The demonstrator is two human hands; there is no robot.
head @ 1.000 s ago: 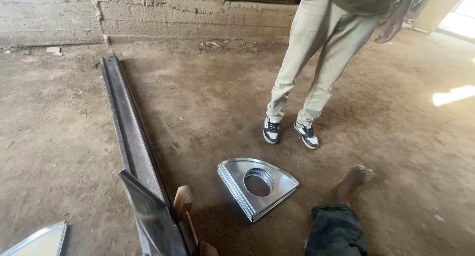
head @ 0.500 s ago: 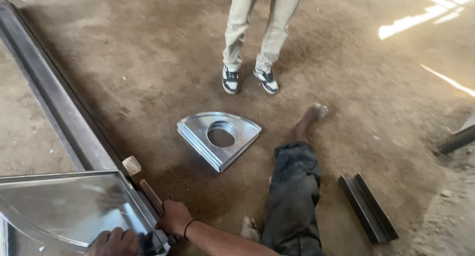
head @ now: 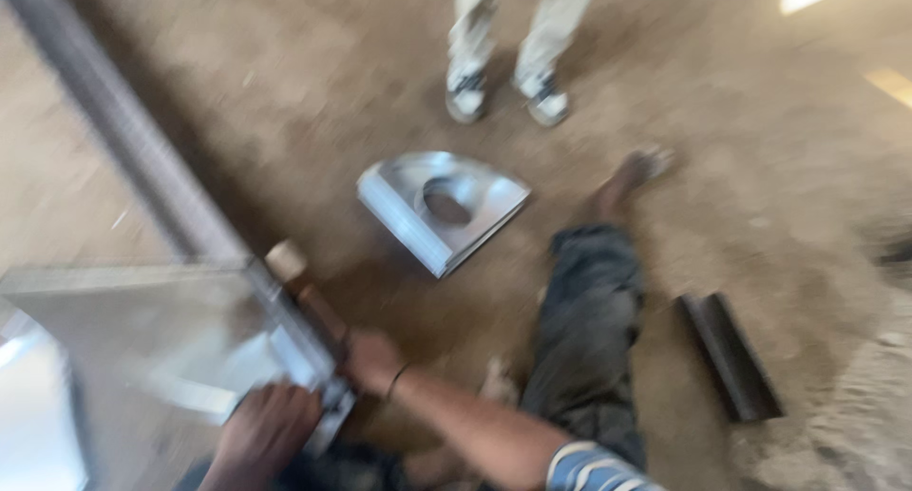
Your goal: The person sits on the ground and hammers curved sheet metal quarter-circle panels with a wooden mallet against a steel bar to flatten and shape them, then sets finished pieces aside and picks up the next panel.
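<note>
The floor (head: 760, 168) is bare, dusty earth. A quarter-round sheet-metal piece (head: 444, 211) with a round hole lies flat on it near the centre. A long dark steel channel (head: 123, 140) runs along the left. A short dark channel offcut (head: 730, 356) lies at right, well apart.

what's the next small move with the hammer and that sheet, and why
Probably steady the metal sheet before any blow. The right hand grips the wooden-handled hammer lying along the sheet's edge, and the left hand presses the sheet's near corner. The frame is heavily blurred, so the contact cannot be judged; holding still first seems wise.
</note>
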